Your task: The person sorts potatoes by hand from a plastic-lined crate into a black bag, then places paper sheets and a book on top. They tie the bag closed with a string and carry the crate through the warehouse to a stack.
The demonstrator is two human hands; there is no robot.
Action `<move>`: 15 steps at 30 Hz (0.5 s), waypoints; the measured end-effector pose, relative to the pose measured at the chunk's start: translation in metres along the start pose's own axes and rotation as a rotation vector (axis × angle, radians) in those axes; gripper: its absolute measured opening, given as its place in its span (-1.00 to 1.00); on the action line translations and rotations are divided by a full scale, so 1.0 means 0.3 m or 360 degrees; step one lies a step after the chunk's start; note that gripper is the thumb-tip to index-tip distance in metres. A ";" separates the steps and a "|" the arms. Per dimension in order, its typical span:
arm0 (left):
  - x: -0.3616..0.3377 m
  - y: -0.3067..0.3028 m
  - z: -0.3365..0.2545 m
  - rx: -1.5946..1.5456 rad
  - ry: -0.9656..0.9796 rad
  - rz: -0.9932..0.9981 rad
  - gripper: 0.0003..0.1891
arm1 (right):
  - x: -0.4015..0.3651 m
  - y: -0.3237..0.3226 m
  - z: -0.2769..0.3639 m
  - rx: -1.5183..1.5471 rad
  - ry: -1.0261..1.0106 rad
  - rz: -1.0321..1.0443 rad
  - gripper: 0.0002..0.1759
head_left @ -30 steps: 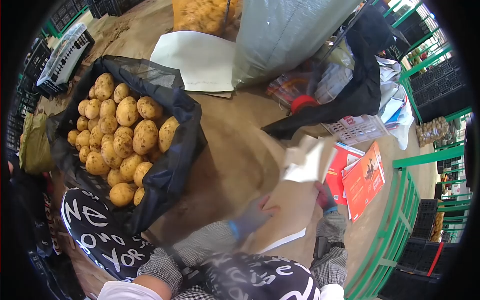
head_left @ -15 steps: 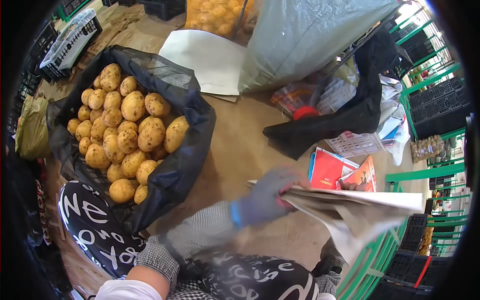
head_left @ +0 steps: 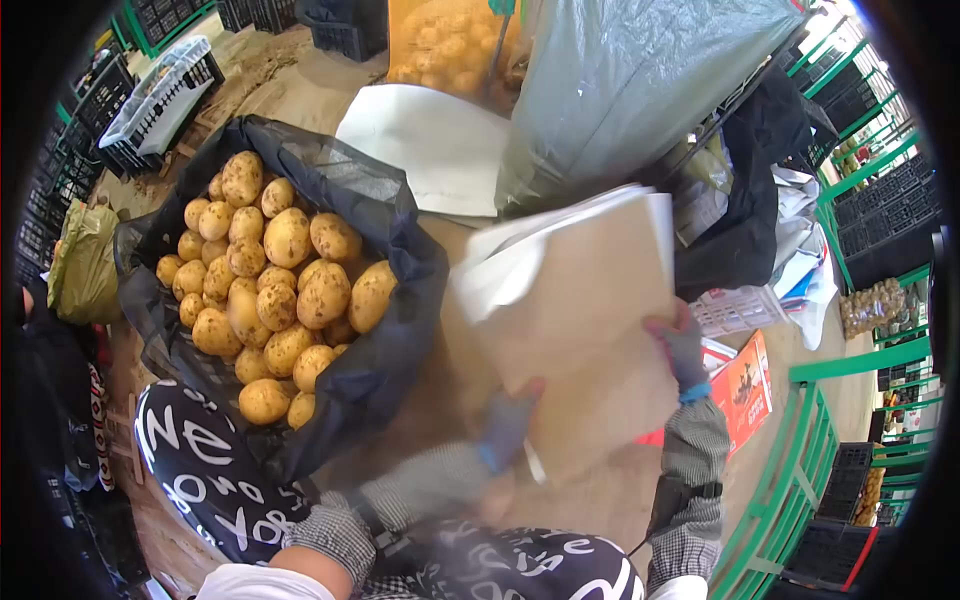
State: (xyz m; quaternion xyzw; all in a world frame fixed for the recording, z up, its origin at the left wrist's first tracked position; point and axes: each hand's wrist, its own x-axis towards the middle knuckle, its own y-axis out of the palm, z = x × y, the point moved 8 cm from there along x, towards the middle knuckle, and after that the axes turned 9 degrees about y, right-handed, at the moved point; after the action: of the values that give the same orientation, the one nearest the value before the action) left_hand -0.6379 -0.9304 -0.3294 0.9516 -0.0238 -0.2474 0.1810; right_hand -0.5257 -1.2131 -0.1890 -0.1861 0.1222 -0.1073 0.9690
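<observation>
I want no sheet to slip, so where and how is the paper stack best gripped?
Probably pinch the paper stack by its right edge, from the right, where the right hand is: it looks flat and more even there, while white sheets fan out at the left.

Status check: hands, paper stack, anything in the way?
Right hand grips paper stack, right edge. Left hand blurred, at lower-left edge. Red booklets partly covered. Potatoes off left.

Left forearm (head_left: 410, 490) angling in from near left, reaching far and right; left hand (head_left: 508, 425) blurred, fingers pointing far and right, exact bend unclear. Right forearm (head_left: 692, 470) running nearly straight toward far side, right hand (head_left: 682, 350) gripping, wrist roughly in line. Both hands gloved, well apart.
</observation>
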 end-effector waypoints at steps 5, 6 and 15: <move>0.067 -0.061 0.269 0.0293 0.0534 -0.0253 -0.72 | 0.271 0.286 -0.032 -0.0901 -0.0438 0.0021 -0.49; 0.102 -0.067 0.333 0.0330 0.0465 -0.0316 -0.71 | 0.280 0.384 0.056 -0.1232 -0.0953 -0.0122 -0.49; 0.034 -0.062 0.505 -0.0430 -0.0532 -0.0348 -0.49 | 0.598 1.198 0.020 -0.2118 -0.1156 -0.0046 -0.19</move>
State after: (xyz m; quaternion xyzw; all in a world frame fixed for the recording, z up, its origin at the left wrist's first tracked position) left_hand -0.7024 -0.9648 -0.4639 0.8615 0.0830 -0.4205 0.2723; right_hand -0.2958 -0.9302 -0.3579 -0.7568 -0.1683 0.0444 0.6301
